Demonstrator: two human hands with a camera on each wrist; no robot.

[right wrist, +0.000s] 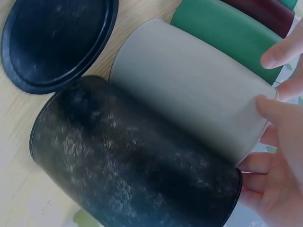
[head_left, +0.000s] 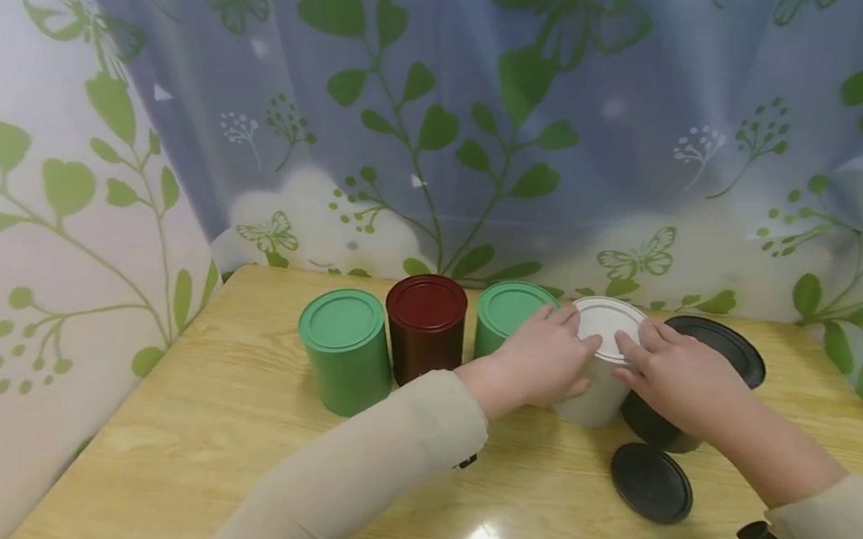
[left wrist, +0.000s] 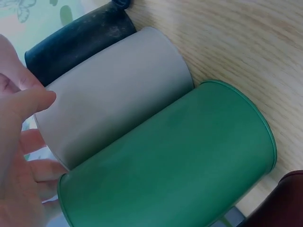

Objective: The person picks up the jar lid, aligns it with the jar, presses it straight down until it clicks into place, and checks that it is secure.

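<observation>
A white can with a white lid stands upright towards the right of a row of cans. My left hand holds the left side of the lid's rim, fingers over the top and thumb at the near edge. From the right, my right hand grips the opposite side of the rim, its thumb close to the left one. In the right wrist view, the right thumb touches the white can just below its top edge. A black can stands partly hidden under my right hand and wrist.
Left of the white can stand a green can, a dark red can and another green can. A loose black lid lies before the black can on the wooden table. A leaf-patterned curtain hangs behind.
</observation>
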